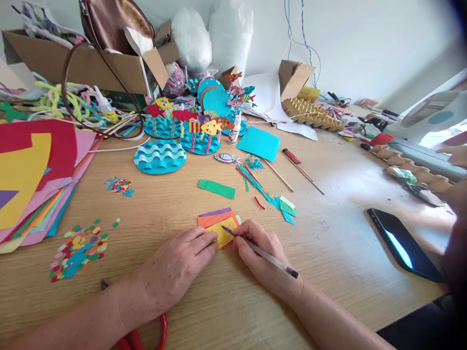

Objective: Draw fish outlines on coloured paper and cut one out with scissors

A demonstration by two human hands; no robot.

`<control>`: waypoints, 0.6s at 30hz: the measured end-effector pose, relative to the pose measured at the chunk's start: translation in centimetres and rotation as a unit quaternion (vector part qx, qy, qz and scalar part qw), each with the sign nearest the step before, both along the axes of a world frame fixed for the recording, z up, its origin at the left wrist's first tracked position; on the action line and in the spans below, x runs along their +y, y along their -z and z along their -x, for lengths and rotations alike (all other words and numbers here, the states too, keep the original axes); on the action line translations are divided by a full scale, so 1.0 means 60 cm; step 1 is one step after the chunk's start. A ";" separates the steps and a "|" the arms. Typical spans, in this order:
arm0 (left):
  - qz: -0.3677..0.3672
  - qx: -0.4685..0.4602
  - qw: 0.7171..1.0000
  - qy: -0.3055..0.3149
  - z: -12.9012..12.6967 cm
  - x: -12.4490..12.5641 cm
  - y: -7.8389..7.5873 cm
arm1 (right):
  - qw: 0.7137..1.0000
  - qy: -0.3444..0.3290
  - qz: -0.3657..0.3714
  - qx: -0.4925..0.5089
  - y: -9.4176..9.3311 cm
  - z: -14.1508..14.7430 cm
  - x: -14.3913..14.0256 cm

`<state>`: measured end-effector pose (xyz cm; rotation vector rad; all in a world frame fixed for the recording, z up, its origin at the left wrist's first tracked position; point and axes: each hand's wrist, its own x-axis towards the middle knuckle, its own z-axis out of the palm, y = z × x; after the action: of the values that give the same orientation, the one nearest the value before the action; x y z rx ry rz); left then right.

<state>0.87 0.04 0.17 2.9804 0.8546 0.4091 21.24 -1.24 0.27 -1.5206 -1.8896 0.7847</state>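
My left hand (178,265) lies flat on the wooden table (328,253), fingertips pressing a small stack of coloured paper pieces (218,222), yellow on top of orange and purple. My right hand (260,253) grips a pen (260,253) whose tip touches the yellow piece. A green paper strip (216,189) lies just beyond the stack. Red-handled scissors (146,335) lie partly hidden under my left forearm.
Coloured paper sheets (32,180) are stacked at the left, with paper dots (78,250) in front. Blue wave discs with paper fish (160,156) sit beyond, beside a glue bottle (234,130). A phone (403,249) lies at right. Cardboard boxes (80,63) and egg cartons (314,114) stand behind.
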 end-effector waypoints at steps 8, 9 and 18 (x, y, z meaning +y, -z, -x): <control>-0.005 -0.005 1.000 0.000 0.000 0.000 -0.001 | 1.000 0.010 -0.008 -0.003 -0.002 0.001 0.001; -0.006 -0.006 1.000 -0.001 0.000 -0.001 -0.001 | 1.000 0.008 -0.008 -0.005 -0.002 0.001 0.001; 0.006 0.004 1.000 0.001 0.000 0.000 -0.002 | 1.000 0.010 -0.005 0.009 0.002 0.000 0.002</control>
<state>0.85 0.03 0.26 2.9736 0.8514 0.3906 21.26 -1.13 0.15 -1.5207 -1.8597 0.7764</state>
